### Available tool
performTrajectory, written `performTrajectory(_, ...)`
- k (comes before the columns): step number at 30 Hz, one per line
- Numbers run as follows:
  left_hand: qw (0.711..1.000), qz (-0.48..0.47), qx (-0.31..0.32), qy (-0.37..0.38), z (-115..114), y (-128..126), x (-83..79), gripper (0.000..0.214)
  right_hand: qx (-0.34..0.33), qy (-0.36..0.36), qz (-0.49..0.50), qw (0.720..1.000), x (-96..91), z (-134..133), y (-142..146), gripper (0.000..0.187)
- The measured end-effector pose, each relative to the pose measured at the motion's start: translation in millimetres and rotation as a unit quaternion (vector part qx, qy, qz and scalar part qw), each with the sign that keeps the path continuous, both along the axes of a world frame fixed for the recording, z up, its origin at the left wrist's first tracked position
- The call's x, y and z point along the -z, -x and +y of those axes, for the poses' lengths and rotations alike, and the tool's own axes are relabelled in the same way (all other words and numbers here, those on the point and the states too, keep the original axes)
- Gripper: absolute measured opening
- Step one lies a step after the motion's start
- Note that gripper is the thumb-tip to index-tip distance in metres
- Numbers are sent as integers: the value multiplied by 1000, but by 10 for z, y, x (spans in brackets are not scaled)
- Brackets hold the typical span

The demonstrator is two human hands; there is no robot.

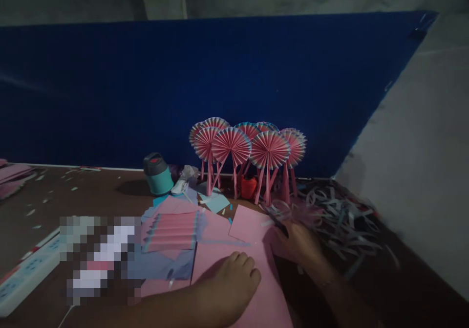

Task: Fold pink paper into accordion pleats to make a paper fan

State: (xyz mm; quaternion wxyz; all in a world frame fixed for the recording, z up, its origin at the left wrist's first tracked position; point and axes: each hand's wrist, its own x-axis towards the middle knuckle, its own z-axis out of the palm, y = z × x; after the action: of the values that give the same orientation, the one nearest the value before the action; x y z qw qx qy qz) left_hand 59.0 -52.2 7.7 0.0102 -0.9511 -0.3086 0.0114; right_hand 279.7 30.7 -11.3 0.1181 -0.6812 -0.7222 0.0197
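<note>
My left hand [236, 289] rests on a large pink sheet [271, 303]. Its fingers are curled close together, and whatever may lie under them is hidden. To the right, my right hand [298, 242] is closed round a dark, slim tool [278, 224], perhaps scissors, whose far end is hard to make out. A smaller pink sheet [247, 224] lies ahead of both hands. Left of the large sheet there is a pleated pink paper piece [172, 230] with bluish edges, on top of bluish-purple sheets [161, 265].
Several pink pleated-paper fans [231, 146] stand against a blue panel [146, 88]. A teal container [159, 179] and a red object [249, 187] are near them. White paper strips [348, 220] are heaped at right. A power strip [32, 272] lies at left, beside a blurred-out patch.
</note>
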Motion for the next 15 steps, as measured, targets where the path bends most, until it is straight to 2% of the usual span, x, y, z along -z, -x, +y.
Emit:
performTrajectory(4,992,-93,-46,69,138,263,-231,30,8,31,-1,999,-64,-23,40,33)
performTrajectory(6,976,-141,-131,102,313,516,-401,30,20,39,10,999,-85,-32,30,34)
performTrajectory(7,963,-154,-196,100,407,671,-491,31,25,37,18,999,-91,-33,18,35)
performTrajectory(10,924,-136,-353,58,603,1190,-725,30,22,30,79,996,-87,-10,-46,36)
performTrajectory(11,910,-112,-397,38,616,1355,-775,27,15,30,116,993,-75,12,-75,35)
performTrajectory(12,903,-102,-415,35,599,1503,-804,24,5,31,159,987,-58,42,-107,34)
performTrajectory(15,901,-64,-422,76,411,1806,-772,18,-33,31,286,957,16,155,-201,43)
